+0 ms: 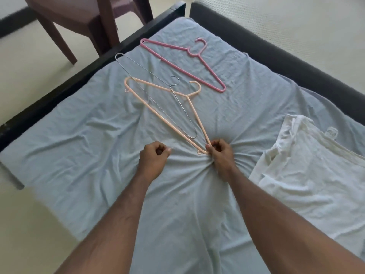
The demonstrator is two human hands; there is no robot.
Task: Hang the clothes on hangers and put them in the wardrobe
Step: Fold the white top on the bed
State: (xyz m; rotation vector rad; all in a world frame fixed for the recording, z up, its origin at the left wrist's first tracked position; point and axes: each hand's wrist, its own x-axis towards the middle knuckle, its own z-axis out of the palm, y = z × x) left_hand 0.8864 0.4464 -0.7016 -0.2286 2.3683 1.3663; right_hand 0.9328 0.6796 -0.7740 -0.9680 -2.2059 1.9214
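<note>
Hanger: peach hanger [158, 115] on the blue sheet [79, 145]; my right hand [220, 153] pinches its near corner.
Left hand [155, 157]: curled, holding nothing.
Obstruction: wire hanger [150, 95] overlaps it.
Nearby: pink hanger [177, 64] beyond, white garment [306, 175] right.

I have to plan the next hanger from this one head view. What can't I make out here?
- White crumpled garment: cut off by the right edge; its type is unclear.
- Right hand grip: curled fingers hide whether it pinches the peach plastic hanger alone or also the pale blue wrinkled sheet.
- Left hand: curled; nothing visible inside.
- Wardrobe: not in view.
- Dark wooden chair: cropped by the top edge.
</note>
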